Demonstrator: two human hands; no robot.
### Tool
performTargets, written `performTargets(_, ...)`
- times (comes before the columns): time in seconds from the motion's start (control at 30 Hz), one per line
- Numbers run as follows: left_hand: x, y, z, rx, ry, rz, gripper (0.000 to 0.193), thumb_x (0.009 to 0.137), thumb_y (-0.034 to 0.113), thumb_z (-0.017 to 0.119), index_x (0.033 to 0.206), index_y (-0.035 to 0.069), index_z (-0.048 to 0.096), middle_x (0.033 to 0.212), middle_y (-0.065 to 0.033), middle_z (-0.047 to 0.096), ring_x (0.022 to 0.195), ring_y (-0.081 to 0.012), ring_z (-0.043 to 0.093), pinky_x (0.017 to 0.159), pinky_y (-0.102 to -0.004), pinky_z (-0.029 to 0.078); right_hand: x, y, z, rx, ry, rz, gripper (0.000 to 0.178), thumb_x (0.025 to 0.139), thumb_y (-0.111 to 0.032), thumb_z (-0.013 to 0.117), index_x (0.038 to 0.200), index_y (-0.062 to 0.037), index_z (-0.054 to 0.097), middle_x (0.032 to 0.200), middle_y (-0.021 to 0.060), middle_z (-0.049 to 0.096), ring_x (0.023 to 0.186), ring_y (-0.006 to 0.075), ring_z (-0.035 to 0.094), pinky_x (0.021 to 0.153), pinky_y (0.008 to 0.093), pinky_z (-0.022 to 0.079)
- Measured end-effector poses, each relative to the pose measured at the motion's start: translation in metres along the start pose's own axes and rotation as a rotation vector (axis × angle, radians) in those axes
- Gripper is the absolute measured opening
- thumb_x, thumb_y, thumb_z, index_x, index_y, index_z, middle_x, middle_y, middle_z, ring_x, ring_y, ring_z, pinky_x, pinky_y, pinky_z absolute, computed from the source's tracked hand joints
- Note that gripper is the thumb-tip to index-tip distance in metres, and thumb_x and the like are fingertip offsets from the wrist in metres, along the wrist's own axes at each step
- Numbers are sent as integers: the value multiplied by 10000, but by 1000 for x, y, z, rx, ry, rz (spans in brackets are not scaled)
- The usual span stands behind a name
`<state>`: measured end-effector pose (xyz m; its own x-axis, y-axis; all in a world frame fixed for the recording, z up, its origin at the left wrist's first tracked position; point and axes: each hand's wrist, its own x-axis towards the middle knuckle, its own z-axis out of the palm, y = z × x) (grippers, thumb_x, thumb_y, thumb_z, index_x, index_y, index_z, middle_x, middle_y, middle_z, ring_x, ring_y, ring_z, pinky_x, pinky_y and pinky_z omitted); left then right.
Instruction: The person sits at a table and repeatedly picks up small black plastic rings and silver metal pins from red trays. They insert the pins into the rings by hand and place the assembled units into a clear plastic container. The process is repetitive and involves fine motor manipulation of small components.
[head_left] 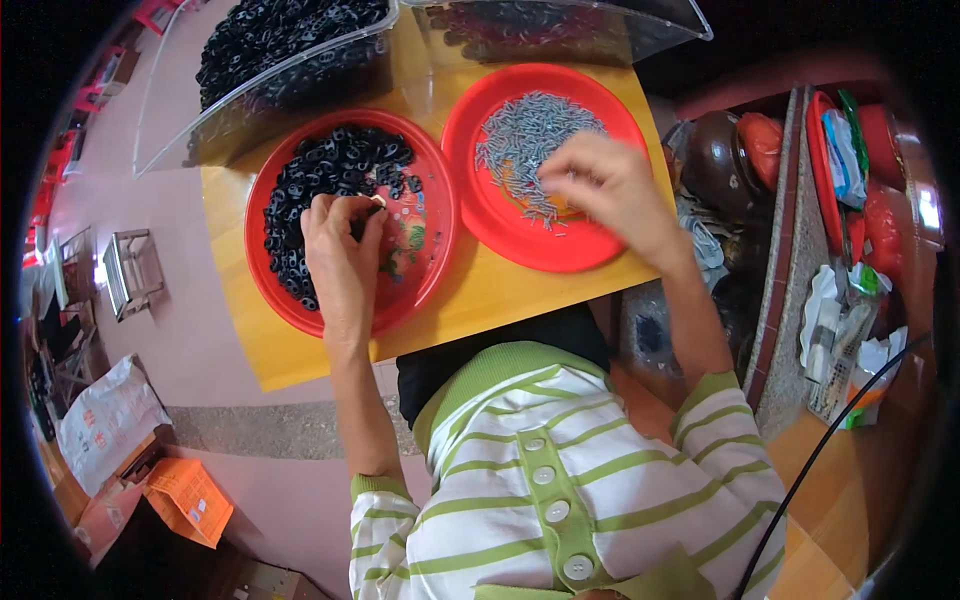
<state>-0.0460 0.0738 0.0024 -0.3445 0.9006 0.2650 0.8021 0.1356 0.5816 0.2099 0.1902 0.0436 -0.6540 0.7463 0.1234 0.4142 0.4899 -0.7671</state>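
Note:
My left hand (342, 250) is over the red tray (446, 255) on the left, its thumb and fingers pinched on a small black plastic piece that is mostly hidden by the fingers. Many similar black plastic pieces (295, 195) are heaped along the left and far side of that tray. My right hand (612, 190) hovers at the near right of the pile of small grey metal screws (530, 130) in a second red plate (625, 105). Its fingers are curled together and slightly blurred; whether a screw is between them does not show.
Both red dishes stand on a yellow table (520, 300). Behind them, a clear plastic bin (290, 75) holds a large heap of black pieces. On the right are a dark brown jar (722, 165) and a ledge with bags. A metal stool (130, 270) and an orange crate (190, 500) sit at the left.

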Motion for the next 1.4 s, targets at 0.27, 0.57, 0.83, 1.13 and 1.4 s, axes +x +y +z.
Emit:
performTargets(0.27,-5,12,-6,-65,-33,38,128,718,43,696,814,15,616,813,-96,560,804,-263,544,715,-345,439,-33,10,31,-279,-102,-210,102,769,-63,651,851,-25,603,815,90,571,770,263,596,657,362,477)
performTargets(0.57,-99,58,-14,-1290,-94,-500,102,828,-3,631,913,-21,579,813,-102,648,688,-142,625,633,-239,496,-30,7,34,-374,-128,-197,108,795,-66,620,851,-11,545,833,120,550,760,302,586,640,390,470)
performTargets(0.83,-137,61,-18,-1624,-159,-573,201,917,63,530,1068,-61,580,937,-156,647,802,-195,652,717,-273,535,-38,-15,31,-152,97,-78,87,832,-76,585,850,8,569,752,115,580,665,226,596,576,326,477)
performTargets(1.13,-148,50,-22,-1741,-176,-558,274,928,68,510,1163,-72,540,982,-157,640,829,-168,644,726,-257,527,-42,-8,40,273,83,165,135,883,-57,565,974,32,611,792,63,639,672,88,607,596,220,502)
performTargets(1.4,-132,48,-16,-1666,-178,-690,225,914,92,546,1083,-52,578,901,-131,653,743,-153,641,688,-266,520,-47,-29,48,326,66,120,91,860,-51,615,929,9,619,816,24,619,676,67,576,618,194,475)
